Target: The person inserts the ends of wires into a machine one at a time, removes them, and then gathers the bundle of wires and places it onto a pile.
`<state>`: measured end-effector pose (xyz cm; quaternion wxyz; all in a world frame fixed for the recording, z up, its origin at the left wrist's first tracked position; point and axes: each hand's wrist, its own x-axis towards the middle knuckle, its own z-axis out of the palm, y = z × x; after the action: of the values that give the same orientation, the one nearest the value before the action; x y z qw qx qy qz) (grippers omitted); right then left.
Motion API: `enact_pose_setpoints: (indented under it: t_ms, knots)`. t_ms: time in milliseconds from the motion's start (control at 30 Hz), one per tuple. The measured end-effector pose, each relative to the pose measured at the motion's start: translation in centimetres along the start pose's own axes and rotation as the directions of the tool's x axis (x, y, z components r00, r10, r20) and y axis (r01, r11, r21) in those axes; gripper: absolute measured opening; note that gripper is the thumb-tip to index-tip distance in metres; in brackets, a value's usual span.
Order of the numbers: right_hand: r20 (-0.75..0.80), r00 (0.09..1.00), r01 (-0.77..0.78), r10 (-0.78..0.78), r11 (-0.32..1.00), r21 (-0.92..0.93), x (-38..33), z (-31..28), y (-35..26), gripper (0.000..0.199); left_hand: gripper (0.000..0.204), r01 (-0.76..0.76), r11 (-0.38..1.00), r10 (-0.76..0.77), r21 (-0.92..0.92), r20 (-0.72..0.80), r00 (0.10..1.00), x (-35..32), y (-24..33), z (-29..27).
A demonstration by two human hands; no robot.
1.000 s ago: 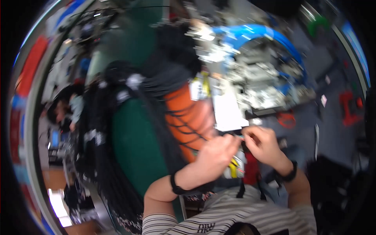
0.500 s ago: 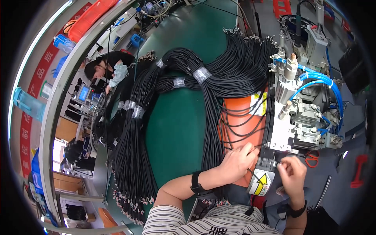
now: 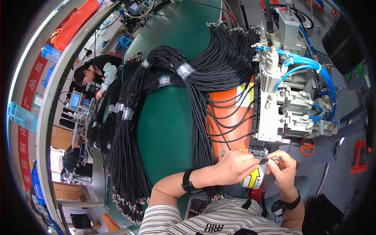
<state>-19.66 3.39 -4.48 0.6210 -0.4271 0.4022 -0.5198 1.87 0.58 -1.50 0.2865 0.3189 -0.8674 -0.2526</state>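
Note:
My left hand (image 3: 235, 166) is closed in a pinch on a black cable (image 3: 264, 161), close to its end. Thin coloured wires (image 3: 276, 158) stick out of that end, and my right hand (image 3: 282, 169) has its thumb and fingers closed on them. Both hands meet just in front of a black toothed track (image 3: 258, 152) that runs along a pneumatic machine (image 3: 270, 129). Several black cables cross an orange sloping surface (image 3: 231, 113) from a thick cable bundle (image 3: 197, 117) to the track. Below my hands is a label with a yellow arrow (image 3: 255, 178).
Taped bundles of black cable (image 3: 125, 149) lie on the green tabletop (image 3: 168, 129). Blue air hoses (image 3: 329, 78) loop over the machine. Red-handled scissors (image 3: 306, 147) lie at its right. Beyond the table frame (image 3: 45, 129) at left, another person (image 3: 98, 70) works.
My hands have come together; the right one moved left toward the left one, and the cable's coloured wire end now shows between them. The whole view has shifted slightly.

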Motion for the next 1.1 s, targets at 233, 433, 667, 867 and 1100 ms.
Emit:
enact_pose_setpoints:
  t_ms: [233, 433, 667, 867, 1100]
  knots:
    - [-0.027, 0.997, 0.075, -0.076, 0.997, -0.013, 0.2, -0.2, 0.2, 0.011, 0.017, 0.12, 0.986, -0.118, -0.116, 0.022, 0.993, 1.6, 0.0, 0.7]
    - [0.027, 0.995, 0.094, -0.092, 0.992, -0.088, 0.4, -0.7, 0.6, 0.01, 0.016, 0.135, 0.961, -0.13, -0.24, 0.035, 0.991, 2.2, -0.6, 1.3]
    - [0.021, 0.995, 0.094, -0.093, 0.995, -0.046, 0.9, -0.7, 1.0, 0.011, 0.015, 0.181, 0.945, -0.175, -0.273, 0.044, 0.984, 2.2, -0.8, 1.6]
    - [-0.005, 0.997, 0.078, -0.079, 0.997, -0.015, 0.7, -0.8, 1.1, 0.012, 0.015, 0.231, 0.936, -0.222, -0.266, 0.064, 0.973, 2.4, -0.5, 1.8]
    - [-0.052, 0.999, -0.008, 0.012, 0.997, 0.08, 1.3, 0.6, 1.6, 0.015, 0.01, 0.189, 0.972, -0.206, -0.136, -0.118, 0.971, 2.5, 0.4, 1.7]
